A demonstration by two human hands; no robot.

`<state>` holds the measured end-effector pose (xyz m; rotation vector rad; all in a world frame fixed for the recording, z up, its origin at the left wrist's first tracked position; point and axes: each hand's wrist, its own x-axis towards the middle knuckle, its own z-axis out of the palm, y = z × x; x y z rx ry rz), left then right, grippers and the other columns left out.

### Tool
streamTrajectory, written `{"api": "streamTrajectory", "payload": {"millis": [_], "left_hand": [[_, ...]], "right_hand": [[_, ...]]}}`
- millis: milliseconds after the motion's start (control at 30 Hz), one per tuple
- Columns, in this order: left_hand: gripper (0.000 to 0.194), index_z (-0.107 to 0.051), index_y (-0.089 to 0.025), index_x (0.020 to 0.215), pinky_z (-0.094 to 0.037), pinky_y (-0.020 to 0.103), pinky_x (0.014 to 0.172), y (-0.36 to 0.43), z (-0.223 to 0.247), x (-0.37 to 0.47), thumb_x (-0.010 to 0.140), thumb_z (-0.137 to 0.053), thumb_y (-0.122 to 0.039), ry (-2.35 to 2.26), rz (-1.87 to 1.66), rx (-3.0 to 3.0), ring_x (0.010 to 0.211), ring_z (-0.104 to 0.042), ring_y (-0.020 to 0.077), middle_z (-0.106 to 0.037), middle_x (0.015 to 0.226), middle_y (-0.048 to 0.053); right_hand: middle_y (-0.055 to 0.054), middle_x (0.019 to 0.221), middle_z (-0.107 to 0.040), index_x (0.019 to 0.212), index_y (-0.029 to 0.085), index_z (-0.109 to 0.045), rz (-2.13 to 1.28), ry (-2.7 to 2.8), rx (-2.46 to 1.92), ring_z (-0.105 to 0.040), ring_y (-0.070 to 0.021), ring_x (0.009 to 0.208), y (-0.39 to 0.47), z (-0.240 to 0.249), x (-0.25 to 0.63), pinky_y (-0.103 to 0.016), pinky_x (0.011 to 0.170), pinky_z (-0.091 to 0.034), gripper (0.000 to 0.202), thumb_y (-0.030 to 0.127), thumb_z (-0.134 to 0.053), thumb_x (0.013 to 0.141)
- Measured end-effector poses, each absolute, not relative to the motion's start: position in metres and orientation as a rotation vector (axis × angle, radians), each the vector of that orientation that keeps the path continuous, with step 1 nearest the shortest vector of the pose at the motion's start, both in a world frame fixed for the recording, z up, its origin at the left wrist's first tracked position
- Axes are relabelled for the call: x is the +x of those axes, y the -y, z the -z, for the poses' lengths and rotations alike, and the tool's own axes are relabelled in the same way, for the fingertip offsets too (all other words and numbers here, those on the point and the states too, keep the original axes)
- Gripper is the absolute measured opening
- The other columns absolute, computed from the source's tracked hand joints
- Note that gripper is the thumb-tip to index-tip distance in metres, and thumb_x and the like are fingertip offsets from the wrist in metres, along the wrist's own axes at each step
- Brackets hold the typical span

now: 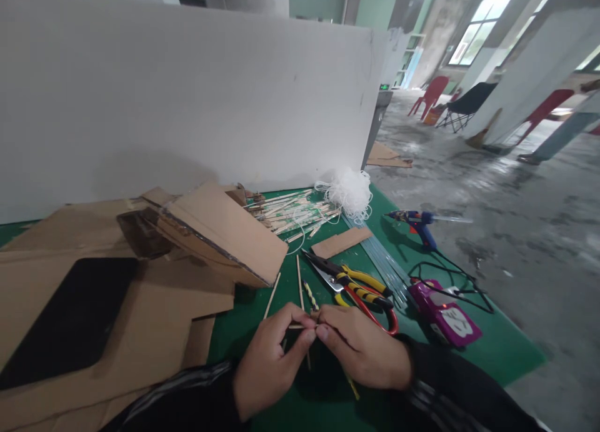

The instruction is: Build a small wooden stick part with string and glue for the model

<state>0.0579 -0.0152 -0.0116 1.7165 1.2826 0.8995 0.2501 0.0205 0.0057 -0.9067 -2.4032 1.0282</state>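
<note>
My left hand (275, 358) is closed in a pinch on a short thin wooden stick (296, 326). Thumb and fingertips of my right hand (364, 347) are pinched together at the stick's other end, touching my left fingertips; the fingers hide most of that end. A longer wooden stick (300, 281) runs away from me just beyond the hands, and another stick (272, 296) lies to its left. Beside them is a yellow-and-dark twisted piece (309, 294). Yellow-and-black pliers (360, 285) and red-handled scissors (370, 313) lie close to my right hand.
Cardboard pieces (154, 319) and a black flat device (70, 319) cover the left. Behind lie a stick pile (290, 213), white string (349, 193) and a cardboard strip (341, 242). Clear glue sticks (379, 257), a glue gun (417, 222) and a purple box (445, 313) stand right.
</note>
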Motion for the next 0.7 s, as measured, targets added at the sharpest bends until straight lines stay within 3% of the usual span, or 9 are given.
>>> {"api": "streamTrajectory", "payload": {"millis": [367,700], "left_hand": [[0.013,-0.059,-0.021,0.086,-0.046,0.025,0.071,0.0127,0.0085,0.0587,0.090,-0.056,-0.033,-1.281,-0.957,1.698,0.079,-0.063,0.0161,-0.067,0.083,0.001],[0.014,-0.060,-0.019,0.081,-0.048,0.027,0.075,0.0104,0.0111,0.0566,0.090,-0.058,-0.029,-1.242,-1.030,1.725,0.079,-0.062,0.0167,-0.065,0.083,0.003]], "right_hand": [[0.003,0.071,-0.047,0.078,0.020,-0.040,-0.982,2.375,-0.967,-0.043,-0.0109,0.061,-0.0194,-0.0063,0.2485,-0.025,0.055,-0.028,0.026,0.033,-0.038,0.100],[0.002,0.072,-0.049,0.077,0.020,-0.040,-1.011,2.317,-0.964,-0.044,-0.0114,0.063,-0.0199,-0.0064,0.2478,-0.024,0.058,-0.031,0.027,0.032,-0.036,0.102]]}}
